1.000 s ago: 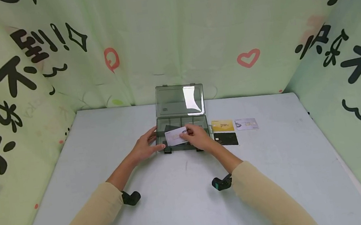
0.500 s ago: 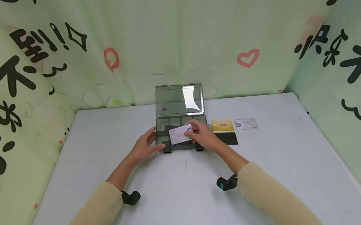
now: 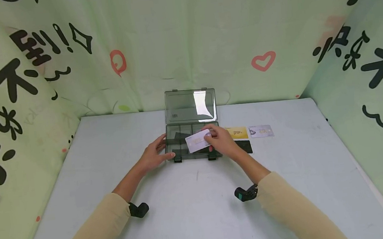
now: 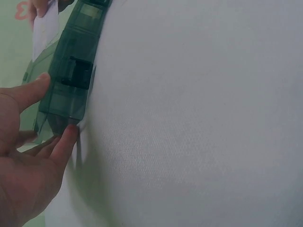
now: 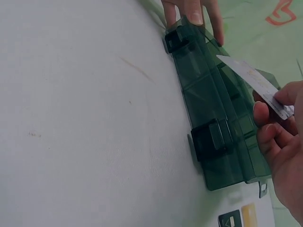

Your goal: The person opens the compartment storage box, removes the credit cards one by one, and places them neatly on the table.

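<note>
My right hand (image 3: 223, 140) pinches a pale lilac card (image 3: 196, 141) by its right end, thumb on top. The card is held tilted above the grey-green see-through compartment box (image 5: 196, 75), whose lid (image 3: 184, 106) stands raised at the back. At the box's left end my left hand (image 3: 154, 155) grips the corner. In the left wrist view its thumb (image 4: 35, 92) lies on the upper edge and its fingertips touch the lower corner. Dark flat shapes show inside the compartments; the card and right hand cover part of them.
Right of the box a yellow card (image 3: 238, 133), a black card (image 3: 245, 146) partly behind my right hand, and another lilac card (image 3: 261, 131) lie on the white table (image 3: 188, 214). Two dark latches, one of them the left latch (image 3: 177, 159), are on the box's front. A printed curtain surrounds the table.
My right hand has drawn the lilac card to the right over the box, and the card has turned slightly. The left hand and the box have stayed in place.
</note>
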Demonstrator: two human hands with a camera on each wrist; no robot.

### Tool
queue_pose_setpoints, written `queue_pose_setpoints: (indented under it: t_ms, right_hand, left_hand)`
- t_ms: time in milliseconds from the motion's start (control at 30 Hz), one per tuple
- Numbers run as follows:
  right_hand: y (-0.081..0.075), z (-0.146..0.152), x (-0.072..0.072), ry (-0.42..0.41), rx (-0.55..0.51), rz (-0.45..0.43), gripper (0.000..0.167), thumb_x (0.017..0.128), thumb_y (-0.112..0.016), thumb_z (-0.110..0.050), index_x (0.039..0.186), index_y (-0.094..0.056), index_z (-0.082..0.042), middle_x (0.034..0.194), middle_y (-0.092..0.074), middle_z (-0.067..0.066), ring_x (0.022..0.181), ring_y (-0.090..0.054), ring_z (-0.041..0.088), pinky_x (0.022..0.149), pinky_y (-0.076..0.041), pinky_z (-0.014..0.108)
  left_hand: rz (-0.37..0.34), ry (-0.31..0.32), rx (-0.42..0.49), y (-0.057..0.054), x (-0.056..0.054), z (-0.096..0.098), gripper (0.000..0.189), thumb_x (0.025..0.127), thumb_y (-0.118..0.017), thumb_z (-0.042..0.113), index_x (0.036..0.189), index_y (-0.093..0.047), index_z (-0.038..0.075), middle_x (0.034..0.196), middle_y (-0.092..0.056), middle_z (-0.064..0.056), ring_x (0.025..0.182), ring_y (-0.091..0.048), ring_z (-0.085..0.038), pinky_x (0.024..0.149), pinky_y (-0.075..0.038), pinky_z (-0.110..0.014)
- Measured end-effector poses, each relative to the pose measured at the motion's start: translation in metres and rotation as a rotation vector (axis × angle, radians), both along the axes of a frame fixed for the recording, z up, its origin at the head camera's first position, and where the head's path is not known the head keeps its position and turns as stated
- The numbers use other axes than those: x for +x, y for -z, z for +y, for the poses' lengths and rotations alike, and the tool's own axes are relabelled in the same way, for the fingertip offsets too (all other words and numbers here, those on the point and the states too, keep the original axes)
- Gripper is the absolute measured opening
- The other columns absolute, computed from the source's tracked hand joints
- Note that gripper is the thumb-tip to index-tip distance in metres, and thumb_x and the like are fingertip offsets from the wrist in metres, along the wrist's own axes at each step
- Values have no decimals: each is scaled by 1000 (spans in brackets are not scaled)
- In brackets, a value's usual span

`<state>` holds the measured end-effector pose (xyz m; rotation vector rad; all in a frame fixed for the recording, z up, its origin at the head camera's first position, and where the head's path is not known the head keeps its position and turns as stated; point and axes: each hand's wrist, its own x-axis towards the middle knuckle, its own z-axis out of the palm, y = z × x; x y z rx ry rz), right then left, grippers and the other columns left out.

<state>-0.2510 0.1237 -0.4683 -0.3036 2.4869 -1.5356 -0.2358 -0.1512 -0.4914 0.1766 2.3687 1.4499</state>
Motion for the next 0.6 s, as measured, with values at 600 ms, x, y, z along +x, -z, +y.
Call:
queue_pose_setpoints:
  t_ms: [600]
  right_hand:
    - [-5, 23, 6, 38, -62, 9, 31, 96, -53, -5, 127, -55, -8, 103, -55, 18, 64, -67, 20, 61, -59, 35]
  left_hand:
    - [-6, 9, -4, -1, 0, 0, 85, 89, -70, 23, 156, -17, 20, 157, -30, -15, 147, -28, -32, 115, -32, -51]
